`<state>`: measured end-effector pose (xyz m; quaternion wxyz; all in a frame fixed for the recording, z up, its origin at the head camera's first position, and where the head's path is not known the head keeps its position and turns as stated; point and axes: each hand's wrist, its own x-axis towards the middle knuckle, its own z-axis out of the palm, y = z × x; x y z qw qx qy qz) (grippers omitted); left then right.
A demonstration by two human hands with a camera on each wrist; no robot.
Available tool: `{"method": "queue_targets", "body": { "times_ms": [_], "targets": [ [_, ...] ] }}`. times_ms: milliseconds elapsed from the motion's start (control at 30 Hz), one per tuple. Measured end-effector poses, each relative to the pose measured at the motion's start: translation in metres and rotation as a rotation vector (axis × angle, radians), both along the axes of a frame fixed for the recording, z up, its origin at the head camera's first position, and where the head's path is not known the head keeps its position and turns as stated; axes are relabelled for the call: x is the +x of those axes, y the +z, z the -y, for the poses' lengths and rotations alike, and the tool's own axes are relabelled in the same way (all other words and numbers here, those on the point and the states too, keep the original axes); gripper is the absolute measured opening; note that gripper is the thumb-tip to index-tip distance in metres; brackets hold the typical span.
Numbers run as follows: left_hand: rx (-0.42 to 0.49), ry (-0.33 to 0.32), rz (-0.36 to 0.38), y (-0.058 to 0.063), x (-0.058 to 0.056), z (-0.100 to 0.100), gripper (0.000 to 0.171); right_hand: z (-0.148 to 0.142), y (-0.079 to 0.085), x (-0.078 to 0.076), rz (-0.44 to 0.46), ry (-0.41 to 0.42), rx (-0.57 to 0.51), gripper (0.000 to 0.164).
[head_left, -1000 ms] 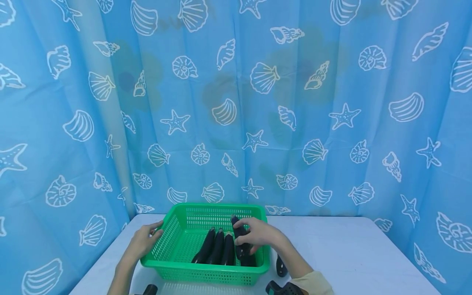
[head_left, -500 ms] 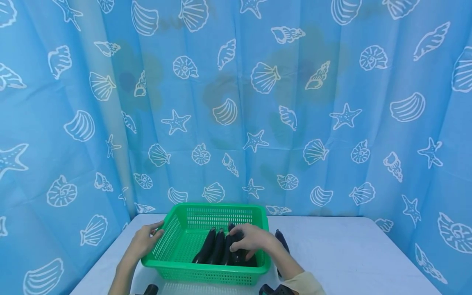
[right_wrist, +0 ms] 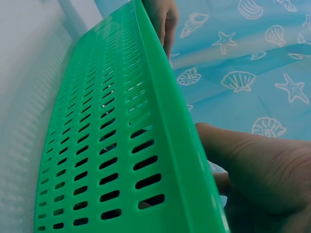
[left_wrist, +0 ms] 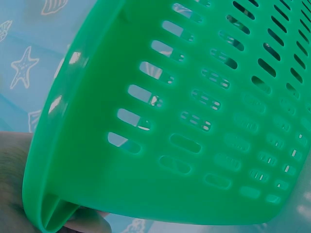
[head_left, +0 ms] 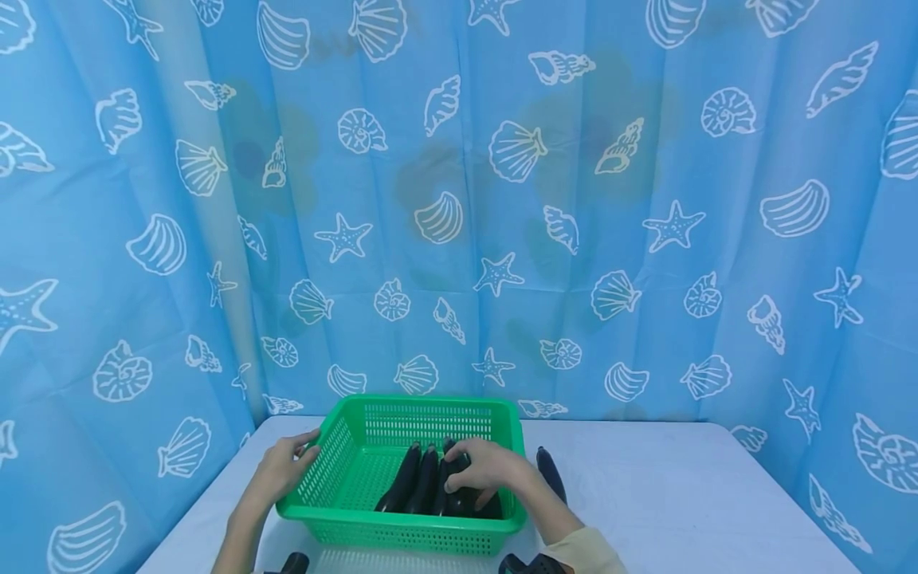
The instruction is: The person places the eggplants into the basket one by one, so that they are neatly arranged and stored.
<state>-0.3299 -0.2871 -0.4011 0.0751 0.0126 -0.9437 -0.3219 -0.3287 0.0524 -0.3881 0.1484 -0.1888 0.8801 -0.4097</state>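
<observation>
A green plastic basket (head_left: pixel 402 518) with slotted walls stands on the table, several dark eggplants (head_left: pixel 402 480) lying side by side in its right half. My right hand (head_left: pixel 482 464) reaches over the right rim and holds an eggplant (head_left: pixel 457 504) low in the basket, fingers and thumb curled round it. Part of that eggplant is hidden under the hand. At the basket's left rim, my left hand (head_left: pixel 280 470) grips the edge. The left wrist view shows its thumb (left_wrist: pixel 87 222) under the rim. Dark shapes show through the slots in the right wrist view.
Outside the basket on the right, another eggplant (head_left: pixel 549 472) lies on the white table (head_left: pixel 667 494), partly hidden by my right forearm. A blue curtain (head_left: pixel 459 239) with white shell prints hangs behind and at both sides.
My right hand has lowered the eggplant into the basket and shifted slightly left, against the others. More of the outside eggplant shows now. The left hand stays on the rim.
</observation>
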Motion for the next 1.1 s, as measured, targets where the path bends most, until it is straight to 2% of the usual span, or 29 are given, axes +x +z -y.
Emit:
{"method": "queue_targets", "body": {
  "times_ms": [800,1100],
  "targets": [
    [-0.013,0.004,0.002,-0.001,-0.003,0.0009,0.046,0.0037,0.0028,-0.001,0.06,-0.015,0.06,0.048],
    [-0.014,0.001,-0.005,-0.0013,-0.0033,0.0019,0.046,0.0031,0.004,0.0009,0.047,-0.027,0.066,0.05]
  ]
}}
